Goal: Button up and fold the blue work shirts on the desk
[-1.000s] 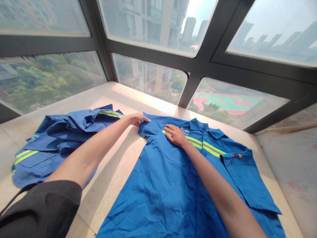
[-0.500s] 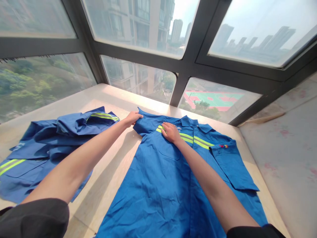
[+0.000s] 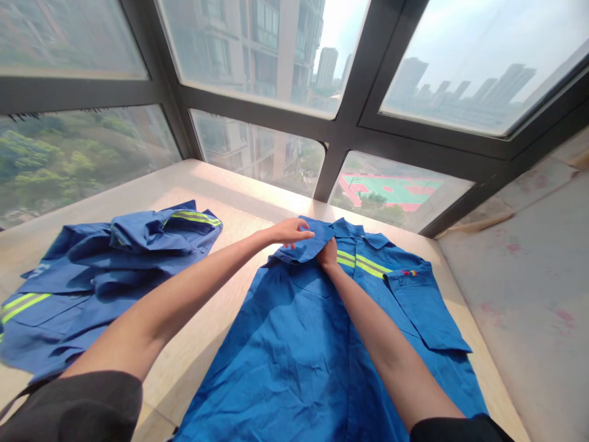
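A blue short-sleeved work shirt (image 3: pixel 294 344) with yellow-green and grey reflective stripes lies front up, its collar towards the window. Its left-side sleeve (image 3: pixel 313 242) is turned inward over the chest. Over that folded sleeve is my left hand (image 3: pixel 291 231), its fingers loosely bent and apart, with nothing visibly gripped. My right hand (image 3: pixel 327 253) reaches in at the edge of the sleeve; cloth covers its fingers, so their hold is hidden. The other sleeve (image 3: pixel 427 313), also folded inward, rests flat on the shirt's right side.
A second blue garment (image 3: pixel 92 276) with similar stripes lies crumpled on the left. Both garments are on a pale stone ledge (image 3: pixel 230 196). Grey-framed windows (image 3: pixel 257 110) rise behind it, and a papered wall (image 3: pixel 529 294) borders the right.
The left-side sleeve, stretched outward before, is now folded in over the chest stripe. My left hand has moved right with it and loosened; my right hand's fingers have gone under the cloth.
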The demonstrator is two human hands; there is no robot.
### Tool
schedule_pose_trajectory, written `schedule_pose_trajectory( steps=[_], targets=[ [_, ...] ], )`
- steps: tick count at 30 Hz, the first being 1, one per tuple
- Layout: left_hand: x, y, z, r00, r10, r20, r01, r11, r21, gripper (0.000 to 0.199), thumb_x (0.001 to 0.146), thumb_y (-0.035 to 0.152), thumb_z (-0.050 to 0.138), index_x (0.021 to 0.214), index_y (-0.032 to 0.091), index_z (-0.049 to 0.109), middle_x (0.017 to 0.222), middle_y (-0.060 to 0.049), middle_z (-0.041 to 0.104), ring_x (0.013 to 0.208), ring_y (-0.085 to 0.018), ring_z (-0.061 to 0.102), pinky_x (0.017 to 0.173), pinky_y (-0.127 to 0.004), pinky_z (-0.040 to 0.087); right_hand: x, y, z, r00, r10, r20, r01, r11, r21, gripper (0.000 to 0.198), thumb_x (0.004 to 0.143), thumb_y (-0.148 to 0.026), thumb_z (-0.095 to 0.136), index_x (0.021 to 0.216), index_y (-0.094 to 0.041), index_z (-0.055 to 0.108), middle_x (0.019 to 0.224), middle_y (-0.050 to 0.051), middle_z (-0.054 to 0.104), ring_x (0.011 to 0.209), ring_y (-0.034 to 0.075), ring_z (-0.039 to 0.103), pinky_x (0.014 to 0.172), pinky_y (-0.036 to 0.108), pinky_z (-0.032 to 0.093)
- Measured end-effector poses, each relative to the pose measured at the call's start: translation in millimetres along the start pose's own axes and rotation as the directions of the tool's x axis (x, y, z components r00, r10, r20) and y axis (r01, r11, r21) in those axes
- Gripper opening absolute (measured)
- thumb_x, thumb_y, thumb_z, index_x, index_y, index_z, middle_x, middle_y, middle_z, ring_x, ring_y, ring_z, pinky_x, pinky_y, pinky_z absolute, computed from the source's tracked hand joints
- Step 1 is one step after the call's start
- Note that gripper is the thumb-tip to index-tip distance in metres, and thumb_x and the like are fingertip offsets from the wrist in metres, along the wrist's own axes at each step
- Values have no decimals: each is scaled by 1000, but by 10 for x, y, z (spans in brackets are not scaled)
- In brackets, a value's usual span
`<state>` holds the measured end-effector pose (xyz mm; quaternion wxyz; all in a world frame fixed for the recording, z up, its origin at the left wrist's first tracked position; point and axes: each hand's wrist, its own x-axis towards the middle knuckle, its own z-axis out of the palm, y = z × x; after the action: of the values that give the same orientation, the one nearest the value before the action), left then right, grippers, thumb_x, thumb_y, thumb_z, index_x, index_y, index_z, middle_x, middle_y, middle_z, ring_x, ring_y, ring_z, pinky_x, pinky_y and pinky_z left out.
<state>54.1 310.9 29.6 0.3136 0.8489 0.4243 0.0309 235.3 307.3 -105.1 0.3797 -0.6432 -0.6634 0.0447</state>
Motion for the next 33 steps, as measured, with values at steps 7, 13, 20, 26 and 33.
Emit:
schedule_pose_trajectory(
  steps=[7,13,20,26,33],
  targets=[
    [12,-465,383,997,71,25,-76,947,313,62,85,52,62,136,16,55,151,-15,48,140,-30,44,112,-38,38,128,282,6,896,284,-340,-230,954,192,42,87,-16,24,108,-13,60,90,10,67,78,23,65,72,36,51],
    [-142,-731,717,995,99,-33,-75,898,434,84,92,68,37,153,11,31,162,-22,21,150,-33,22,118,-44,24,63,133,-12,924,121,-363,-55,981,188,32,91,-26,38,111,-16,62,103,12,67,96,24,64,86,38,52],
    [-195,-760,932,963,158,-216,-37,878,478,73,97,60,37,150,10,39,159,-24,30,148,-35,29,118,-50,25,-37,-165,-26,864,-455,217,492,854,-167,41,96,-28,49,134,-14,59,147,14,52,135,29,46,113,45,33],
    [-366,-766,974,964,155,-215,-36,880,474,68,100,53,35,152,10,36,160,-22,27,150,-34,24,120,-49,22,8,-171,27,866,-290,407,413,874,-255,45,101,-31,40,141,-17,55,149,10,51,140,26,43,116,45,31],
    [-608,-828,1073,953,119,-277,11,905,425,76,98,59,32,153,7,31,161,-22,24,150,-34,22,121,-47,21,98,-211,-18,835,-220,505,411,859,-305,50,102,-34,38,148,-16,45,155,11,42,143,27,38,116,44,33]
  ],
)
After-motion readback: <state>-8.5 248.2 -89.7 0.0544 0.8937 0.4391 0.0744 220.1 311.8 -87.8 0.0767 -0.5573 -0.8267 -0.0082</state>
